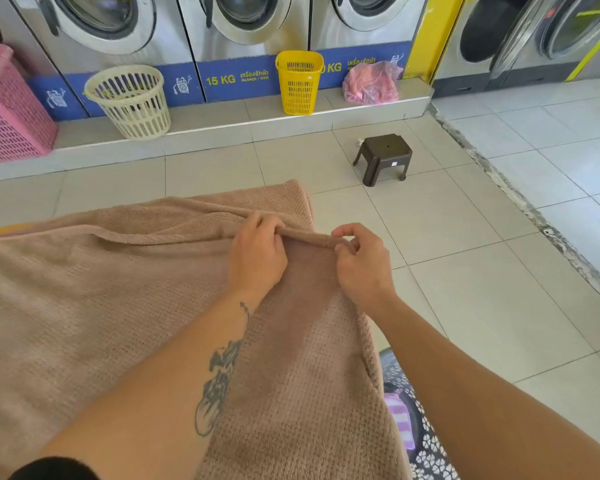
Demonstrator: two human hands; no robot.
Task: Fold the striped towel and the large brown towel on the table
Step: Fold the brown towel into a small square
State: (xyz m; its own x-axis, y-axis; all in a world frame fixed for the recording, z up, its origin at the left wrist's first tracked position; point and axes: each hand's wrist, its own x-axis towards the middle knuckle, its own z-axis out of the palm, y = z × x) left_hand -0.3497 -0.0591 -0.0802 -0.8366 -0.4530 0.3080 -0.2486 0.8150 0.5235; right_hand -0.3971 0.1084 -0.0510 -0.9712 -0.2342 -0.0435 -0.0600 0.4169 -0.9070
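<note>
A large brown towel [125, 306] of waffle-textured terry fills the lower left of the view. It is spread over the table [0, 231], hiding all of it except a thin yellow strip at the left edge, and its near and left parts are cut off by the frame. The far edge is doubled back in a soft rolled fold, and a darker shadowed band runs down the cloth between the forearms. Beyond the pale tiled floor [465, 289], a row of steel front-loading washing machines [243, 29] stands on a raised step, their tops cut off. On the step sit a pink lattice plastic laundry basket [11, 109], partly out of frame, a round cream slotted basket [129, 102], a tall yellow slotted basket [298, 81] and a pink mesh bag [371, 83] whose contents cannot be made out. A small dark brown plastic stool [383, 159] stands on the floor. The left hand [257, 254] has its fingers curled over the rolled fold, gripping it; the right hand [361, 265] pinches the end of the same fold between thumb and fingers. At the lower right, a dark basket with white cut-outs [426, 445] holds the pink-and-white striped towel [400, 417], mostly hidden behind the brown cloth and the right forearm.
</note>
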